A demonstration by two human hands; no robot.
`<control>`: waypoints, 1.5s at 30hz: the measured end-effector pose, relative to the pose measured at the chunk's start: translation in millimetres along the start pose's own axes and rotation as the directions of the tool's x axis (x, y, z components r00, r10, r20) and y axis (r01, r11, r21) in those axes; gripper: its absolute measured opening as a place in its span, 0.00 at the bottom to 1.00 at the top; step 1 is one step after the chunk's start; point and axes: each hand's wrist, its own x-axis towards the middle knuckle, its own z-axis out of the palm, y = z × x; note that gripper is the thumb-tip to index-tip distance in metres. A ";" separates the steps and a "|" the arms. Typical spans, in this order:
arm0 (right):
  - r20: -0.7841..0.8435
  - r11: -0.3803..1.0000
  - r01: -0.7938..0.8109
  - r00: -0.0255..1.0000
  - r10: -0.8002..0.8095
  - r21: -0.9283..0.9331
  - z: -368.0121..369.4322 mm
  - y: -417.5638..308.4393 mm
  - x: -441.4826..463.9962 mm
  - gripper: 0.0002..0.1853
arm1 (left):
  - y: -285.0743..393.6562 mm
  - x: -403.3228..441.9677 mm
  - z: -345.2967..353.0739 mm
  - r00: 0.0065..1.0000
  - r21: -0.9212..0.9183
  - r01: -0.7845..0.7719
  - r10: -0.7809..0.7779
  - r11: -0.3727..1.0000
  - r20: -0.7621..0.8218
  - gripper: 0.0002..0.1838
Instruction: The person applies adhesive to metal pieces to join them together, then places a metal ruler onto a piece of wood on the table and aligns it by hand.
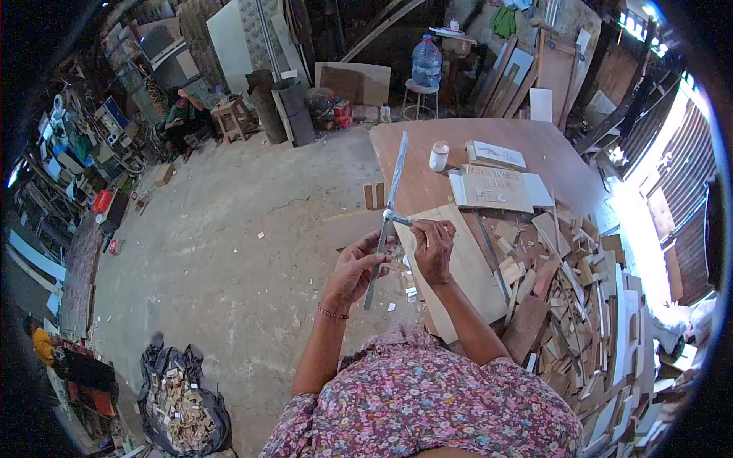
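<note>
A long grey strip (396,175) slants near the centre of the frame, a short grey band (398,218) jutting rightward from its middle. My left hand (355,271) grips its lower part; my right hand (434,250) pinches the band's end. Upper right of centre, a white jar (439,157) stands on the worktop (561,145).

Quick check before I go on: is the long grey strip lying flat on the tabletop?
No, the left hand grips the long grey strip near its lower end, holding it up.
</note>
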 end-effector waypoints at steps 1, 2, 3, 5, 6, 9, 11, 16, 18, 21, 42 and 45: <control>0.007 1.000 -0.007 1.000 0.007 0.011 -1.0 -0.3 -0.3 0.02 | -1.7 0.7 -1.3 1.000 -0.022 0.002 -0.002 1.000 -0.010 0.19; 0.008 1.000 -0.004 1.000 0.004 0.011 -2.2 -0.6 -0.2 0.02 | -3.3 1.4 -2.9 1.000 -0.045 0.005 -0.006 0.999 -0.021 0.20; 0.022 1.000 0.020 1.000 -0.020 0.002 -3.6 -1.5 -0.6 0.02 | -4.3 1.7 -5.1 1.000 -0.046 0.005 -0.006 0.999 -0.022 0.20; 0.037 0.999 0.044 0.998 -0.044 -0.005 -3.9 -0.1 -0.1 0.02 | -6.1 1.9 -9.2 1.000 -0.063 -0.005 0.006 0.998 0.026 0.20; 0.009 0.999 0.028 1.000 -0.028 -0.031 -2.7 3.3 2.9 0.02 | -6.4 2.3 -9.8 1.000 -0.063 -0.003 0.005 0.998 0.026 0.20; -0.044 0.998 -0.014 0.999 0.012 -0.065 -0.2 9.0 8.2 0.02 | -7.4 3.9 -10.3 1.000 -0.003 0.007 -0.007 1.000 0.008 0.18; -0.024 0.999 -0.019 1.000 0.018 -0.041 -0.3 8.2 9.2 0.02 | -8.3 5.3 -10.9 1.000 0.008 -0.007 0.007 1.000 0.024 0.17; 0.032 0.999 0.040 0.999 -0.039 -0.033 -3.5 0.1 1.3 0.02 | -10.2 8.9 -13.6 0.999 -0.027 0.009 -0.010 1.000 -0.035 0.15; 0.006 0.998 0.002 1.000 -0.001 -0.062 -2.5 2.5 2.0 0.05 | -10.2 8.5 -13.1 0.998 -0.023 0.029 -0.030 0.999 -0.053 0.15; -0.054 0.997 -0.032 0.998 0.028 -0.067 1.3 10.3 4.1 0.05 | -8.6 7.1 -6.7 0.996 0.041 0.039 -0.035 0.998 -0.081 0.16; 0.434 0.536 -0.716 0.698 0.570 0.447 -31.9 23.0 12.8 0.13 | -19.4 14.7 6.2 0.998 0.070 0.005 0.000 0.998 -0.069 0.17; 0.436 0.507 -0.724 0.688 0.580 0.467 -39.7 14.7 19.1 0.12 | -18.1 18.3 -1.7 0.996 0.106 0.025 -0.016 0.994 -0.087 0.16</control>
